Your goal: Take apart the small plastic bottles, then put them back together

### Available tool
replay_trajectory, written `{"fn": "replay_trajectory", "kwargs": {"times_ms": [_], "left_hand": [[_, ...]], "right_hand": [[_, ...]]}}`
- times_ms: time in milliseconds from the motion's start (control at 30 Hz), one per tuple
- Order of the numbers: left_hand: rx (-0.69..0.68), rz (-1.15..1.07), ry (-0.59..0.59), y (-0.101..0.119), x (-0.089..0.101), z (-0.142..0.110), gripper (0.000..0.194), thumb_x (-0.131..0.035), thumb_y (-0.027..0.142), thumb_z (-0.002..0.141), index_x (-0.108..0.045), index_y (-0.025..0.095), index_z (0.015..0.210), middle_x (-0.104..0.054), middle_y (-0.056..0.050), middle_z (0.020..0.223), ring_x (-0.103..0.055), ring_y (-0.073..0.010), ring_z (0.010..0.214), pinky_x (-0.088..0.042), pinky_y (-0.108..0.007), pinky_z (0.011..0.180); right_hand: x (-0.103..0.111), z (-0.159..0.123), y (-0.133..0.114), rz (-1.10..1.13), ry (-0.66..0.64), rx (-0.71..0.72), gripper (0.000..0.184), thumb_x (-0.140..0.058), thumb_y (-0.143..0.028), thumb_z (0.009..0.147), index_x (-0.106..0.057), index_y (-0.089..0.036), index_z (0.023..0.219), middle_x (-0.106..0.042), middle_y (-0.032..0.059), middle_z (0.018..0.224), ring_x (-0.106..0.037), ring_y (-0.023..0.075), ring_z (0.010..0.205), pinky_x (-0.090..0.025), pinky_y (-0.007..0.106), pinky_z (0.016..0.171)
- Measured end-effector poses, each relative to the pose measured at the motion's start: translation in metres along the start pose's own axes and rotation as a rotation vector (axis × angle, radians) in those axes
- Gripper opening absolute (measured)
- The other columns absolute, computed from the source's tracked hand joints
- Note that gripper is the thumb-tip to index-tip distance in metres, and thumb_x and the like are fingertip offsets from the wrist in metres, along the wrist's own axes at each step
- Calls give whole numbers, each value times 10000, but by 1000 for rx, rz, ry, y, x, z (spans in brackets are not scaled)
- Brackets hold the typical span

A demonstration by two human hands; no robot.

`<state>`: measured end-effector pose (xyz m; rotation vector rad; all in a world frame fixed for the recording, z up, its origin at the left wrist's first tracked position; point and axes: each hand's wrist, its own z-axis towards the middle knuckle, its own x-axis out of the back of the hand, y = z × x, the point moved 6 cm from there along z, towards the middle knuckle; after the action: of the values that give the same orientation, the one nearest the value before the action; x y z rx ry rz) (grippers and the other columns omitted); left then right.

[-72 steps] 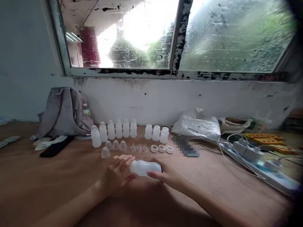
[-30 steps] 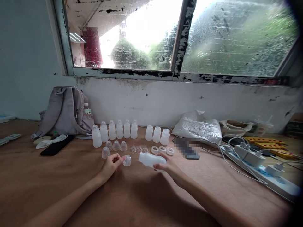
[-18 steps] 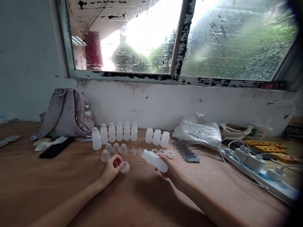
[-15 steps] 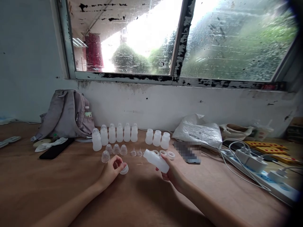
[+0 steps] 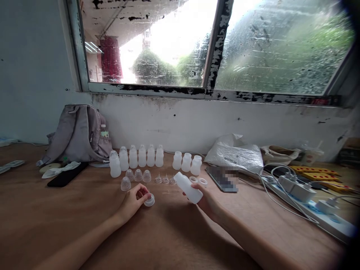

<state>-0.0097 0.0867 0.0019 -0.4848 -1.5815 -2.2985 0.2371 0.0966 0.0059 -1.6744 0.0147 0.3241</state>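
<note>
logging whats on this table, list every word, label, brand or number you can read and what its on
None can be read.
Label on the bottle in the backpack: too small.
Silver bag: faint marks, too blurred.
Red item by the window: too blurred.
Held white bottle and held cap: no lettering visible.
</note>
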Motion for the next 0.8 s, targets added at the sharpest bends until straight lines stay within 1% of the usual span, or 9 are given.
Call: {"fn": "replay_trajectory", "kwargs": {"times_ms": [67, 133, 200, 300, 367, 500, 567, 700, 800], "left_hand": [[-1, -13, -6, 1, 0, -1, 281, -538, 454, 712, -521, 177, 758, -559, 5, 673, -507, -127, 592, -413, -217, 511], [-5, -43, -8, 1, -1, -1, 266, -544, 434, 713, -515, 176, 771, -565, -4, 698, -524, -135, 615, -430, -219, 503], [-1, -108, -22, 0, -2, 0, 246, -535, 409, 724, -503, 174, 791, -574, -17, 733, -550, -149, 654, -456, -229, 508], [-1, -216, -75, -2, -6, -1, 198, -497, 358, 758, -489, 171, 822, -593, -38, 788, -585, -175, 750, -493, -256, 566], [-15, -235, -108, 0, -8, -2, 171, -480, 323, 770, -494, 171, 846, -606, -47, 827, -590, -184, 808, -503, -275, 620], [-76, -137, -113, 9, -7, -6, 143, -477, 277, 772, -517, 182, 872, -619, -43, 869, -594, -173, 813, -495, -293, 696], [-106, -76, -97, 15, -5, -7, 129, -482, 268, 768, -525, 189, 861, -616, -38, 874, -593, -167, 801, -490, -287, 700], [-116, 15, -79, 19, -3, -7, 131, -476, 280, 769, -527, 195, 855, -609, -37, 874, -584, -163, 779, -487, -276, 675], [-128, 42, -68, 15, -2, -5, 160, -484, 288, 761, -525, 197, 887, -598, -41, 908, -576, -163, 777, -483, -275, 658]], "right_hand": [[1, 0, 0, -13, 14, -23, 416, -425, -439, 765, -468, -150, 1062, -625, 89, 792, -587, 206, 714, -405, 260, 494], [-1, 0, -2, -43, 1, -1, 436, -414, -471, 771, -466, -160, 1073, -623, 95, 815, -581, 206, 707, -386, 253, 457], [-4, 0, -5, -71, -41, 45, 417, -441, -466, 766, -489, -169, 1054, -613, 92, 879, -579, 206, 755, -416, 260, 506], [-8, -1, -5, -138, -111, 81, 357, -503, -406, 742, -525, -161, 1001, -603, 79, 924, -569, 209, 831, -449, 292, 651], [-7, -1, -5, -222, -105, 110, 343, -551, -347, 710, -517, -170, 1002, -600, 61, 938, -556, 213, 880, -441, 315, 729], [-7, -1, -9, -373, -91, 235, 504, -627, -294, 649, -412, -208, 1097, -586, 36, 932, -547, 215, 899, -434, 351, 772], [-9, 0, -8, -451, -107, 277, 505, -631, -318, 651, -396, -208, 1084, -577, 43, 937, -551, 219, 892, -441, 359, 761], [-6, 2, -2, -629, -107, 334, 420, -607, -364, 680, -413, -216, 1022, -552, 55, 1010, -532, 224, 949, -432, 355, 789], [-2, 2, -3, -787, -71, 372, 513, -615, -396, 664, -396, -212, 1090, -526, 70, 1069, -509, 244, 985, -418, 376, 810]]}}
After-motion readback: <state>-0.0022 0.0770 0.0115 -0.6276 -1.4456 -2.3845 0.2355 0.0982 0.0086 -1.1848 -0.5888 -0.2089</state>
